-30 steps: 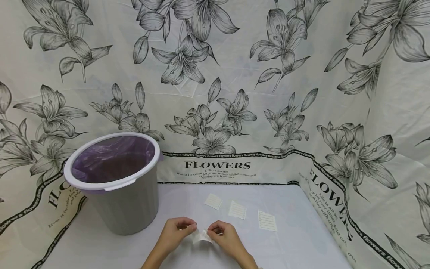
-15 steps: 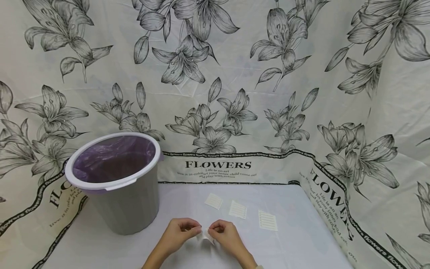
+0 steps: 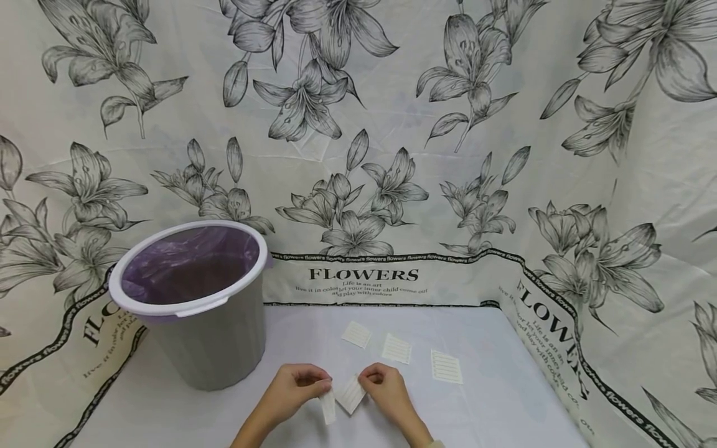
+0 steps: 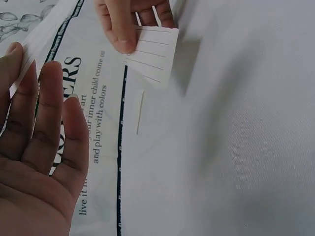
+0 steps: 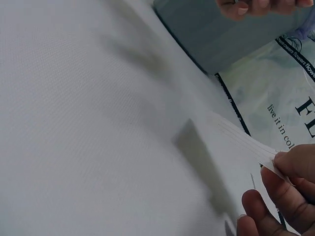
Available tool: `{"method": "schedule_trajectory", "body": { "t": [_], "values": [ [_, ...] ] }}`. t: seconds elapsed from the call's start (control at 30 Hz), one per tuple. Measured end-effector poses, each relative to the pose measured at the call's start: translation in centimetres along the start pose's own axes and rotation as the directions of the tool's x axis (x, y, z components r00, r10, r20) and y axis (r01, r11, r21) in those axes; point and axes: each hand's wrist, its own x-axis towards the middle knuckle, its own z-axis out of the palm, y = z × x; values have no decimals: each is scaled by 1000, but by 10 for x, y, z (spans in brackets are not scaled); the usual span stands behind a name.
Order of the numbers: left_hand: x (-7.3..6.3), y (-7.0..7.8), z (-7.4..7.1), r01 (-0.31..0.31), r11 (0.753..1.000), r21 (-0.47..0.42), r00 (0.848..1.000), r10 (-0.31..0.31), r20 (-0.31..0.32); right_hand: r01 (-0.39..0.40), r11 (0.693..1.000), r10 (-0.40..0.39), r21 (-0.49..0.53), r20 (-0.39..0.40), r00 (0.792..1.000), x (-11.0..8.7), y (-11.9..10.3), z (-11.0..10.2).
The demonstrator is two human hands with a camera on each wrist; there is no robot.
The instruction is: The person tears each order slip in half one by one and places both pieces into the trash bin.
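My left hand pinches a narrow white paper strip that hangs from thumb and index finger. Its other fingers are spread in the left wrist view, where the paper's near end sits between thumb and fingertip. To the right, my right hand pinches a piece of lined white paper by its upper corner. Printed lines and a rough upper edge show on that piece in the left wrist view. A gap separates the two pieces, both held over the white table.
Three lined white paper pieces lie behind and right of the hands: a left one, a middle one and a right one. A grey bin with a purple liner stands at the left. Flower-printed cloth hangs around the table.
One bent paper was stretched between both hands; now each hand holds a separate piece. The hands have moved apart, the right one slightly to the right. The papers on the table stay put.
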Motion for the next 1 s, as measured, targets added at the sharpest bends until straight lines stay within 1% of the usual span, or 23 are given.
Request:
{"method": "schedule_trajectory", "body": {
  "t": [0.17, 0.27, 0.4, 0.63, 0.7, 0.87, 1.0],
  "values": [
    [-1, -1, -6, -5, 997, 72, 998, 10, -62, 15, 999, -15, 29, 16, 1000, 1, -4, -2],
    [-1, -2, -10, -19, 994, 104, 995, 29, -98, 54, 998, -54, 18, 22, 998, 2, -7, -3],
    [-3, -3, -16, -40, 991, 127, 990, 56, -126, 108, 994, -108, -13, 32, 994, 3, -12, -3],
    [-9, 3, -26, -40, 986, 162, 985, 66, -159, 206, 976, -202, -69, 60, 978, 5, -25, -4],
    [-11, 5, -29, -47, 984, 174, 983, 77, -169, 229, 970, -223, -86, 72, 972, 6, -29, -4],
    [-17, 7, -36, -83, 977, 198, 980, 116, -160, 245, 963, -235, -108, 103, 967, 9, -38, -2],
    [-24, 9, -44, -113, 961, 251, 976, 155, -155, 254, 960, -241, -115, 119, 963, 13, -47, 2]
  ]
}}
